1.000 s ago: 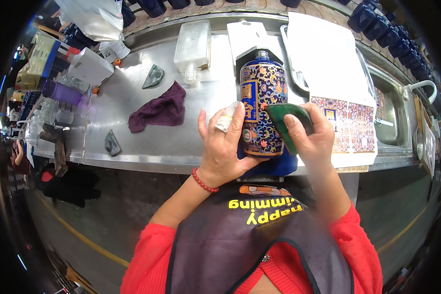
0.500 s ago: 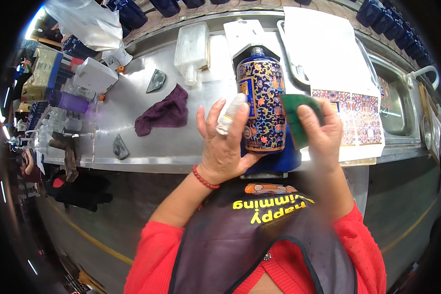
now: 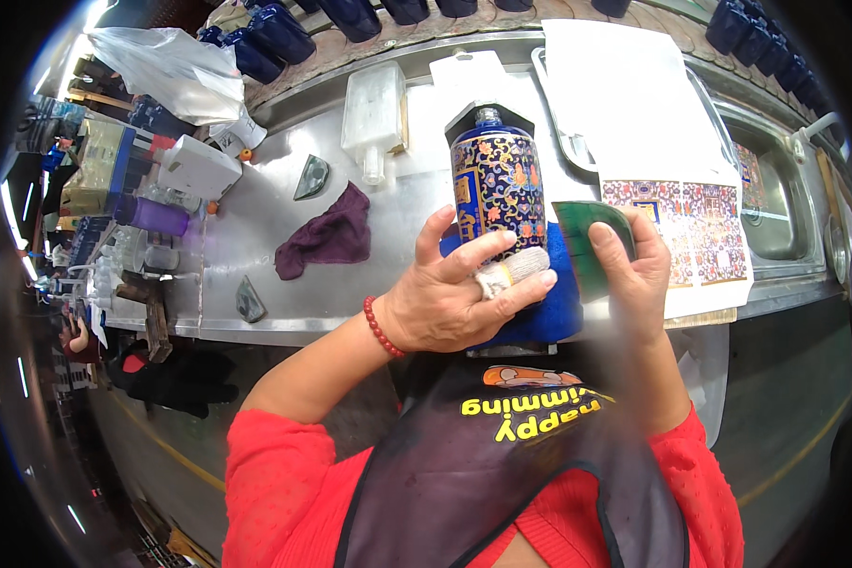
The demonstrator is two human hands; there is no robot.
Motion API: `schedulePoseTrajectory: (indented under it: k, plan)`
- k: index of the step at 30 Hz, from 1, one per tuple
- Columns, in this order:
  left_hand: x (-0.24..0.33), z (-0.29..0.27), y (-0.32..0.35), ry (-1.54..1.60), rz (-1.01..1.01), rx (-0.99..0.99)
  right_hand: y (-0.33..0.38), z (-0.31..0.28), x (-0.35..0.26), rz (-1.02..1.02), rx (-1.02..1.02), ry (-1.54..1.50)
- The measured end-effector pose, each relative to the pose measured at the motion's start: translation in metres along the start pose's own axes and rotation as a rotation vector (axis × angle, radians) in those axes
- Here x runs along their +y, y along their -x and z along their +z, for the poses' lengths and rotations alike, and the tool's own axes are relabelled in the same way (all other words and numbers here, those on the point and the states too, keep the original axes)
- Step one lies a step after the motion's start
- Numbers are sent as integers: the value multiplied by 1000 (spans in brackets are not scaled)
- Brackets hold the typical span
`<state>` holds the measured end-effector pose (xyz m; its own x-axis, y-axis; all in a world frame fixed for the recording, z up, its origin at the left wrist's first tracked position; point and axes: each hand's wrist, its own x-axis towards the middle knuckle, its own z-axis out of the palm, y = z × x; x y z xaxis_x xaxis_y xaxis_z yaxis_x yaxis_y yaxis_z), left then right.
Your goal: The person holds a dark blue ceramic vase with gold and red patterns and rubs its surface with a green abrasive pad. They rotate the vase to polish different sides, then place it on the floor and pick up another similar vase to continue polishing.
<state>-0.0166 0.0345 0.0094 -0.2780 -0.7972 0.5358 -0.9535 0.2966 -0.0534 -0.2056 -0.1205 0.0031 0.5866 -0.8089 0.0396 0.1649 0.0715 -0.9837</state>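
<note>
A dark blue bottle (image 3: pixel 502 175) with a colourful floral wrap lies with its neck pointing away from me, over a blue pad (image 3: pixel 560 284). My left hand (image 3: pixel 454 293) lies over the bottle's base end, fingers bent across it. One finger is wrapped in white cloth, and a red bead bracelet circles the wrist. In my right hand (image 3: pixel 639 275) is a flat green scraper (image 3: pixel 582 251), pinched between thumb and fingers just right of the bottle and apart from it. My left hand hides the bottle's lower end.
A purple cloth (image 3: pixel 331 232) and two small dark glassy pieces lie on the metal table (image 3: pixel 256 222) to the left. Beyond stands a clear block-shaped bottle (image 3: pixel 374 109). Printed floral sheets (image 3: pixel 677 232) lie at right, before a sink (image 3: pixel 776 222). Blue bottles (image 3: pixel 350 17) line the back.
My left hand has moved from the bottle's left side across its lower front. The scraper has shifted slightly away from the bottle's side and remains in my right hand.
</note>
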Motion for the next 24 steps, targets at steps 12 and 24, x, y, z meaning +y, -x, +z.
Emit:
schedulePoseTrajectory:
  k: [12, 24]
  plan:
    - [-13, 0, 18, 172, -149, 47, -44, 13, 25, -114, -24, 150]
    - [-37, 25, 5, 472, -568, 276, -89, 28, -49, -458, -740, 662]
